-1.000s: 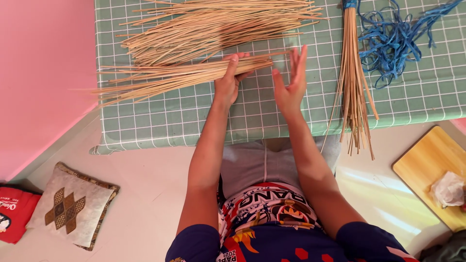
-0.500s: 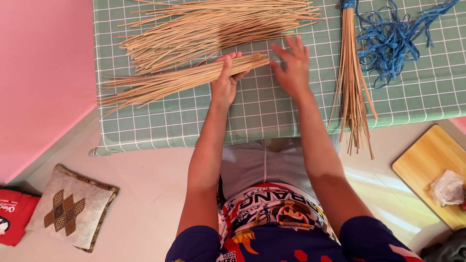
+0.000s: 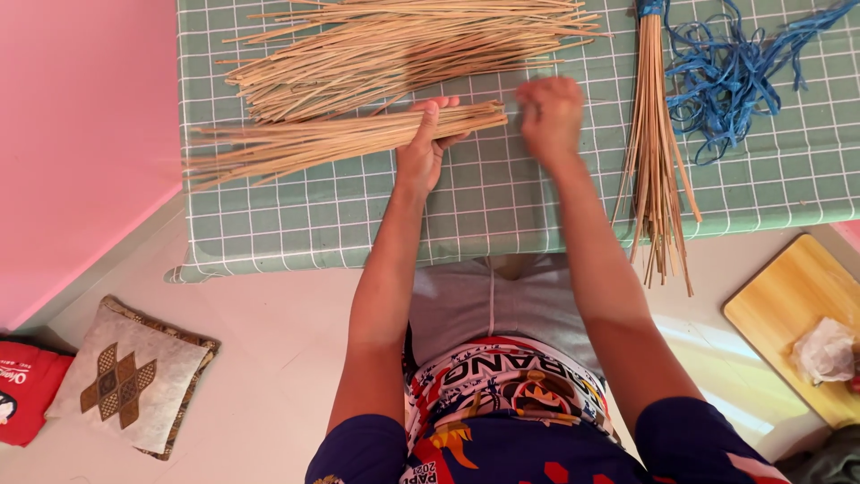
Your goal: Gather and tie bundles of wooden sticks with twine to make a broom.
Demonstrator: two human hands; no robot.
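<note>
I look straight down on both forearms, stretched forward from the near edge of the worktop (image 3: 502, 206), which wears a green checked cloth. My left hand (image 3: 425, 143) lies palm down over a bundle of straw sticks (image 3: 340, 142), fingers curled round it near its right end, so it is gripping that bundle. The bundle lies slantwise across the middle of the worktop, its loose ends fanning out toward the left edge. My right hand (image 3: 551, 116) sits just right of the bundle's end, knuckles up and fingers bent inward; it is blurred, and I cannot tell whether it pinches a stick or holds nothing at all.

Beyond the hands, a bigger loose pile of sticks (image 3: 403, 45) spreads along the far edge, cut off at the top of the view. Toward the right edge a tied sheaf of sticks (image 3: 654, 152) points at me and overhangs the near edge; its bound head is cut off too. Just beside it lies a tangle of blue cord (image 3: 735, 76).

On the floor, a patterned cushion (image 3: 130, 376) rests lower left and a wooden board (image 3: 793, 309) lower right, with a crumpled bag (image 3: 824, 350) on it whose contents I cannot make out.
</note>
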